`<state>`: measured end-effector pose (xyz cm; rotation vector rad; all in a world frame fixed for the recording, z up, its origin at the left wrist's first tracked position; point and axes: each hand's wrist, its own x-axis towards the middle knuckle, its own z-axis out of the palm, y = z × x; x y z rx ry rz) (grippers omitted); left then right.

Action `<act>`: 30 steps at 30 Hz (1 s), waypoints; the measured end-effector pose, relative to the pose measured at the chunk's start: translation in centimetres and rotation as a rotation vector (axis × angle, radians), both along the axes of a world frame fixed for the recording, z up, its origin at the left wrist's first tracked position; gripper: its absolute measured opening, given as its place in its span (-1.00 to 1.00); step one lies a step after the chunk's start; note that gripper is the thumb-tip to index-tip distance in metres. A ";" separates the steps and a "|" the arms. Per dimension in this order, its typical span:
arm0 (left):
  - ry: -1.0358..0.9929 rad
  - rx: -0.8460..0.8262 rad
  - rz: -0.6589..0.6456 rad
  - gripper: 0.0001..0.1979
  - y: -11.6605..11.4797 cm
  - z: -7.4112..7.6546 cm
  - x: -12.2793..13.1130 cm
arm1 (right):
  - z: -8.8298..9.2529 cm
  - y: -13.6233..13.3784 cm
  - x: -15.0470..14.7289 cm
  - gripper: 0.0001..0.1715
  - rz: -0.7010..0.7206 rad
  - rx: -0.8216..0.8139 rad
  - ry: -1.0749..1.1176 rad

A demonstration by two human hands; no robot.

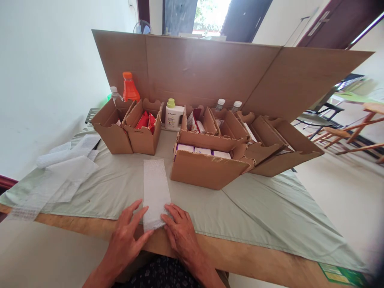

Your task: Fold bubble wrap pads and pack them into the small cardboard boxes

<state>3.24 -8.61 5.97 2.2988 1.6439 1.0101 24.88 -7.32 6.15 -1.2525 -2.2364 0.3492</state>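
Observation:
A long strip of bubble wrap [156, 188] lies flat on the cloth-covered table, its near end by the front edge. At its left side is my left hand [127, 226], fingers spread, with the thumb and a fingertip at the strip's edge. My right hand [180, 228] rests at the strip's lower right edge, fingers stretched out and touching it. Neither hand grips it. Just beyond, to the right, stands a cardboard box [204, 170] holding several white packs with purple edges.
More bubble wrap [69, 172] is heaped at left. Several cardboard bins [142, 140] stand in a row behind, with a white bottle [174, 118] with a green cap among them. An orange bottle [130, 88] and clear bottles stand before a tall cardboard panel [210, 72].

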 end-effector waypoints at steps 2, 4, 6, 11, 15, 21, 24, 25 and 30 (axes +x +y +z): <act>0.002 0.051 -0.112 -0.66 -0.6 0.3 0.0 | 0.6 -0.4 0.0 -0.63 0.009 -0.014 0.045; -0.049 0.072 -0.173 -0.73 -1.2 0.5 0.2 | 1.3 -0.9 0.0 -0.69 0.013 -0.063 0.068; -0.122 0.057 -0.196 -0.76 -1.4 0.5 0.4 | 2.0 -1.4 0.1 -0.74 0.005 -0.123 0.062; -0.211 -0.059 -0.133 -0.81 -1.1 0.1 1.0 | 2.8 -1.8 0.5 -0.76 -0.030 -0.154 0.058; -0.211 -0.234 -0.051 -0.77 -0.5 0.2 1.3 | 2.8 -2.2 1.0 -0.63 -0.049 0.041 0.121; -0.161 -0.232 0.003 -0.75 -0.2 0.5 1.5 | 1.7 -2.3 1.1 -0.57 0.097 0.056 0.014; -0.131 -0.109 -0.034 -0.74 -0.7 1.1 0.9 | 1.6 -1.6 0.9 -0.63 0.102 -0.023 0.081; -0.119 -0.093 -0.081 -0.73 -0.9 1.3 0.6 | 1.7 -1.4 0.8 -0.66 0.107 -0.066 0.113; -0.123 -0.128 -0.180 -0.78 -1.1 1.7 0.1 | 2.1 -0.8 0.8 -0.71 0.077 -0.183 0.171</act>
